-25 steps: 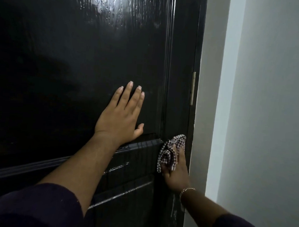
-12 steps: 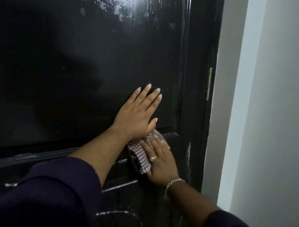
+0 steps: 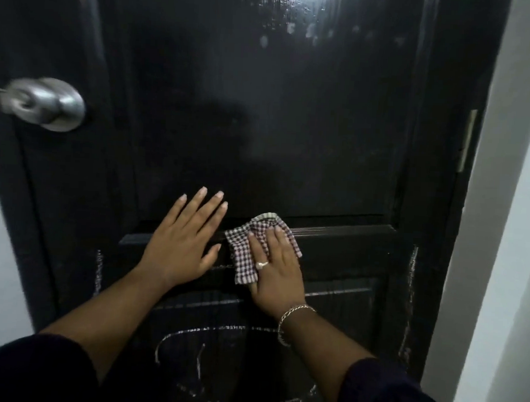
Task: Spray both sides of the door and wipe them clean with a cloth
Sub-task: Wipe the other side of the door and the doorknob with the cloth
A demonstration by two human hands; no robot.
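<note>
Dark door (image 3: 291, 126) fills nearly the whole view, with a pale wall (image 3: 515, 211) to its right.

Nearest the camera, white chalk-like scribbles (image 3: 235, 366) mark the lower panel below both wrists. Above them the left hand (image 3: 183, 246) lies flat on the door, fingers straight and slightly spread, holding nothing; it seems to brace the door. Just beside its thumb, the right hand (image 3: 276, 271) presses a checked cloth (image 3: 249, 255) against the horizontal rail (image 3: 347, 234), fingers extended over the fabric rather than curled round it. The cloth sticks out past the fingertips and to their left.

The cloth looks thin, soft and light, so it will bunch and slip under a flat palm; gathering a fold beneath the fingers would probably hold it better. The glossy door looks hard and slick where wet.

Beyond the fingertips the upper panel rises, with wet droplets (image 3: 295, 26) shining near the top, not yet wiped. Far left of the left fingers sits a blurred metal knob (image 3: 46, 103); far right of the right fingers, a hinge (image 3: 465, 139).
</note>
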